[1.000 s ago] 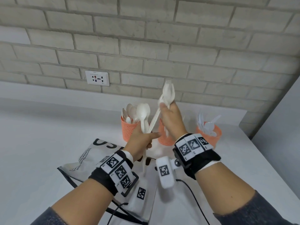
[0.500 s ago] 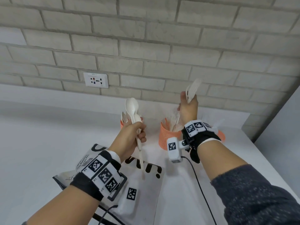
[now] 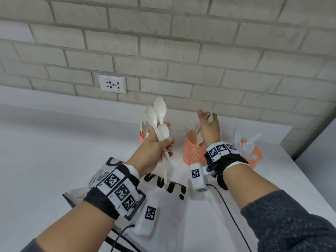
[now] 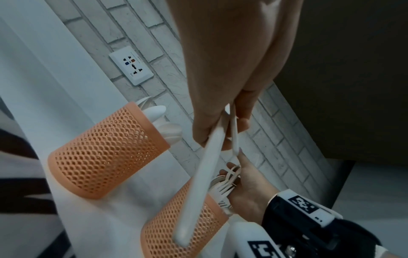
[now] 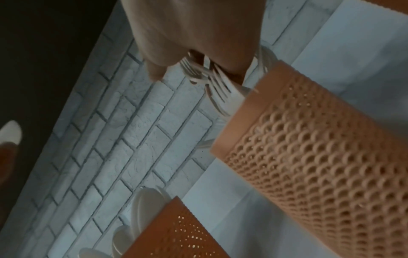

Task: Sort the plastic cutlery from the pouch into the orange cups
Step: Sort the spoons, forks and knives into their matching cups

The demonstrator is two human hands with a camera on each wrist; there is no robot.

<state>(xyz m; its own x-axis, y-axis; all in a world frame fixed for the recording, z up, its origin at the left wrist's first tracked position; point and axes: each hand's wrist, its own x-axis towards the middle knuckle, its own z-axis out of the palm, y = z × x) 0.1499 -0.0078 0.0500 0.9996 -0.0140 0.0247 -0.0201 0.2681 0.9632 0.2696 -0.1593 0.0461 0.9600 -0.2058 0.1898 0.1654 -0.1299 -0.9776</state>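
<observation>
My left hand (image 3: 164, 140) grips three white plastic spoons (image 3: 159, 113) by their handles, bowls up, in front of the left orange cup (image 3: 142, 138), which holds more spoons. In the left wrist view the spoon handles (image 4: 199, 181) cross the middle cup (image 4: 163, 232). My right hand (image 3: 207, 116) hovers over the middle orange cup (image 3: 193, 152) and pinches a white fork (image 3: 210, 117); in the right wrist view its fingers sit among the fork heads (image 5: 205, 76) at that cup's (image 5: 320, 157) rim. The right orange cup (image 3: 254, 155) holds white knives.
The white pouch (image 3: 163, 197) with black lettering lies flat on the white counter below my wrists. A brick wall with a socket (image 3: 112, 84) stands close behind the cups. The counter's right edge (image 3: 312, 180) is near the right cup.
My right hand has come down from shoulder height onto the middle cup with the fork. My left hand has raised the spoons and fanned them out.
</observation>
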